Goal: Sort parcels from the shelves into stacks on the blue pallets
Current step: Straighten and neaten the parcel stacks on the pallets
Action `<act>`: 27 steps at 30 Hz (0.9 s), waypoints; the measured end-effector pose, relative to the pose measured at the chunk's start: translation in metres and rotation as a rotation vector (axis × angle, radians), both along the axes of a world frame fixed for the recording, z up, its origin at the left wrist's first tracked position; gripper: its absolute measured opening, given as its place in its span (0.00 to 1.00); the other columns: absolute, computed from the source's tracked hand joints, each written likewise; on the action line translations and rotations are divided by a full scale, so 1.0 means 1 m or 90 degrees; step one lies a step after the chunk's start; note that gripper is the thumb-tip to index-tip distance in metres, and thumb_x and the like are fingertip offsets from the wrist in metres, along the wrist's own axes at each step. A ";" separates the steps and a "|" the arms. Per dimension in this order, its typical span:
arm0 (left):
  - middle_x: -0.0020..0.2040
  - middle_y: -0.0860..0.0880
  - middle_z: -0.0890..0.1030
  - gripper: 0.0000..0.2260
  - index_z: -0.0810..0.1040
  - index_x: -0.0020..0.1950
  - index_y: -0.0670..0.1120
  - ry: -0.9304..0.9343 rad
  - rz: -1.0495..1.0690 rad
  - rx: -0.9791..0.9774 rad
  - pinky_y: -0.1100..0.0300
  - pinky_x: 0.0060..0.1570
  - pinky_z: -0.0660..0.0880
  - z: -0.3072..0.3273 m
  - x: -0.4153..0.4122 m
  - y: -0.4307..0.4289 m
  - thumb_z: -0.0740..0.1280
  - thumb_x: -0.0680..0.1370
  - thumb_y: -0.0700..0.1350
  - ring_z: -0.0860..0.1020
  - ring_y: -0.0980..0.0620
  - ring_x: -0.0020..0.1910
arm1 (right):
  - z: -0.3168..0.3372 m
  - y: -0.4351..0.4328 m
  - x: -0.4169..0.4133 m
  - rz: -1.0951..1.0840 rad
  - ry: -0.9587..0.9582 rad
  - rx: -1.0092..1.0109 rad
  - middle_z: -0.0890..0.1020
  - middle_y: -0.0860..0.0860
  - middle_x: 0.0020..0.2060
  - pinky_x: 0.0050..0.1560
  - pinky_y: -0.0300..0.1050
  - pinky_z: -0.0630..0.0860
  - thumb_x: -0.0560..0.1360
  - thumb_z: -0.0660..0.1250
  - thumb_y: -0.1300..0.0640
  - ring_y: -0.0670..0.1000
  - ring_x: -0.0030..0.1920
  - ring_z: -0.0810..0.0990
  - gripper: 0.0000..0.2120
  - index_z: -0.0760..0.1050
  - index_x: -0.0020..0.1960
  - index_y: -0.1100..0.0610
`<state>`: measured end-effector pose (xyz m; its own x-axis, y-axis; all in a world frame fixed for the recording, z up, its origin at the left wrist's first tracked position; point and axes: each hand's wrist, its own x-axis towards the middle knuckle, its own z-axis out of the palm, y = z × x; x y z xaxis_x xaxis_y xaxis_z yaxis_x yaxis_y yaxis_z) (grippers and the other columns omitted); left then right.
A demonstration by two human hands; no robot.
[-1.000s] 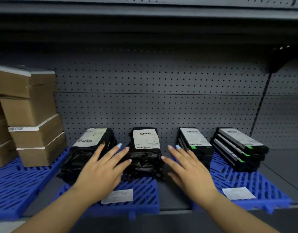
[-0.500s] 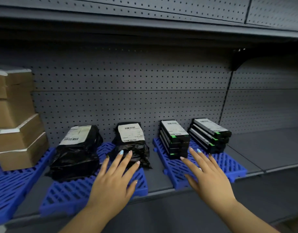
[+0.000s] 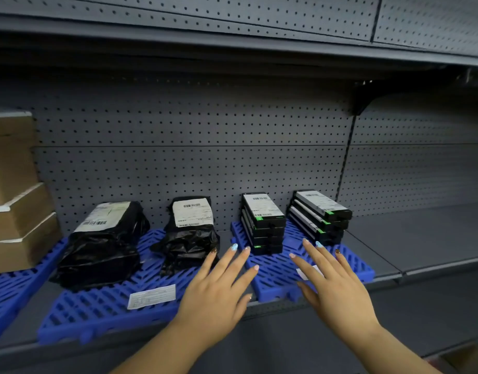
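Two stacks of black plastic-bag parcels, a left one and a right one, rest on a blue pallet. Two stacks of flat black boxes with white labels, one beside the other, sit on a second blue pallet. My left hand hovers empty, fingers spread, over the gap between the two pallets. My right hand, also empty and spread, hovers over the front of the right pallet, just short of the flat boxes.
Brown cardboard boxes are stacked on a third blue pallet at far left. A loose paper label lies on the left pallet; another peeks out under my right hand. Grey shelf extends right; an upper shelf overhangs.
Both hands have drawn back from the bag parcels and shifted right, now in front of the flat black boxes. The view has panned right too.
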<state>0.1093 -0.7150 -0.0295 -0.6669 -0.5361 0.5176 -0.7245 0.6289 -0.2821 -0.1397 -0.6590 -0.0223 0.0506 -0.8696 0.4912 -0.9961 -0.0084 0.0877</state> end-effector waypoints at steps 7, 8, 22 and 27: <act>0.72 0.47 0.68 0.24 0.73 0.68 0.52 -0.024 0.017 -0.059 0.44 0.65 0.68 0.010 -0.056 -0.042 0.72 0.73 0.50 0.68 0.45 0.70 | 0.001 -0.041 -0.054 0.097 0.045 -0.047 0.67 0.49 0.71 0.68 0.52 0.61 0.80 0.48 0.43 0.53 0.67 0.70 0.21 0.69 0.68 0.46; 0.73 0.46 0.67 0.28 0.73 0.68 0.51 -0.025 0.024 -0.061 0.44 0.64 0.69 0.011 -0.062 -0.049 0.75 0.70 0.47 0.67 0.44 0.70 | 0.001 -0.050 -0.062 0.121 0.059 -0.061 0.67 0.49 0.71 0.67 0.53 0.64 0.78 0.58 0.45 0.53 0.67 0.71 0.19 0.70 0.67 0.46; 0.75 0.46 0.61 0.46 0.59 0.76 0.53 -0.009 0.078 -0.092 0.48 0.59 0.74 -0.006 -0.089 -0.102 0.78 0.63 0.40 0.64 0.44 0.71 | -0.007 -0.150 -0.076 0.334 0.093 -0.093 0.71 0.50 0.68 0.61 0.49 0.70 0.60 0.80 0.52 0.51 0.63 0.75 0.34 0.73 0.64 0.43; 0.77 0.49 0.58 0.48 0.55 0.77 0.53 -0.067 0.071 -0.067 0.49 0.61 0.72 -0.006 -0.086 -0.127 0.78 0.64 0.53 0.64 0.46 0.71 | -0.012 -0.174 -0.073 0.392 0.031 -0.115 0.72 0.47 0.67 0.57 0.46 0.75 0.64 0.78 0.50 0.50 0.61 0.77 0.26 0.77 0.61 0.44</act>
<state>0.0228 -0.8420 -0.0352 -0.6598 -0.5566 0.5048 -0.7511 0.5089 -0.4206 -0.2127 -0.8327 -0.0341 0.5401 -0.5775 0.6123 -0.8082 -0.5588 0.1859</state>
